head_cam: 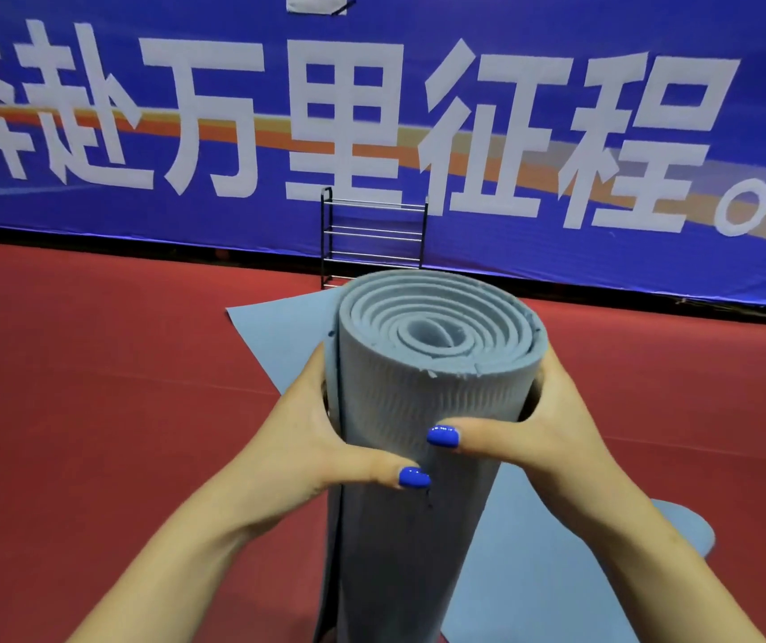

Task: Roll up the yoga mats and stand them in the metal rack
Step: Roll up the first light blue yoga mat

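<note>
Red carpet floor (93, 387) runs back to a wide blue banner (557, 30) printed with large white characters, and against that setting a rolled grey yoga mat (423, 392) stands upright close to the camera, its spiral end facing up with the coils plainly visible and its edge a little ragged on the near side. The roll's lower part drops out of view at the bottom of the picture.

Both hands hold the roll just below its top rim. The left hand (321, 438) wraps the roll's left side, its thumb lying across the front with a blue-painted nail; the loose outer edge of the mat runs down just under that palm. The right hand (539, 424) wraps the roll's right side, its thumb also pressed across the front, slightly higher than the other thumb, nail painted the same blue. Each grip is clenched round the roll, the fingers curling behind it out of sight.

Behind and beneath the roll a second grey mat (274, 336) lies flat on the floor, one corner showing to the roll's left and more of it spreading to the roll's lower right. Beyond the roll, well apart from it, the metal rack (374, 234) stands against the foot of the banner, black uprights joined by silver crossbars.
</note>
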